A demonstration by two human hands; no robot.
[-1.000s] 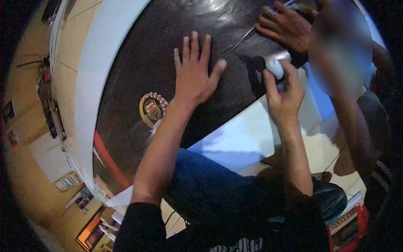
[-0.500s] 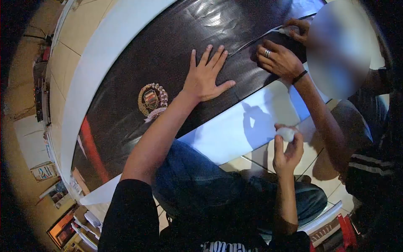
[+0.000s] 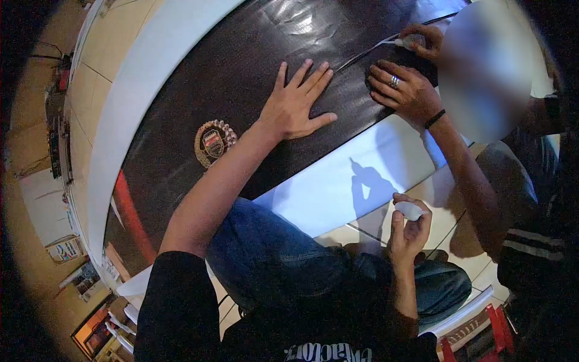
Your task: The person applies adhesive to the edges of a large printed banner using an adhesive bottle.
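My left hand [image 3: 297, 104] lies spread on a dark, glossy sheet [image 3: 199, 78], its fingers near a slit or seam that runs toward the upper right. Below it on the sheet is a round gold and silver emblem [image 3: 211, 145], partly behind my forearm. Off the sheet at the right, my right hand [image 3: 410, 232] holds a small white bottle [image 3: 410, 210] between thumb and fingers. The bottle is above the floor, beside the white board edge [image 3: 325, 199], where the shadow of a hand and a pointed tip falls.
A co-worker at the right rests one hand [image 3: 404, 90], with rings and a black wristband, on the sheet. Their other hand [image 3: 422, 43] holds a small white bottle at the seam. A red object [image 3: 497, 332] lies at the lower right; tiled floor [image 3: 99, 54] surrounds the board.
My left hand has shifted slightly, still flat on the sheet. The white bottle in my right hand has tilted, and that hand is slightly lower. The co-worker's ringed hand has turned a little.
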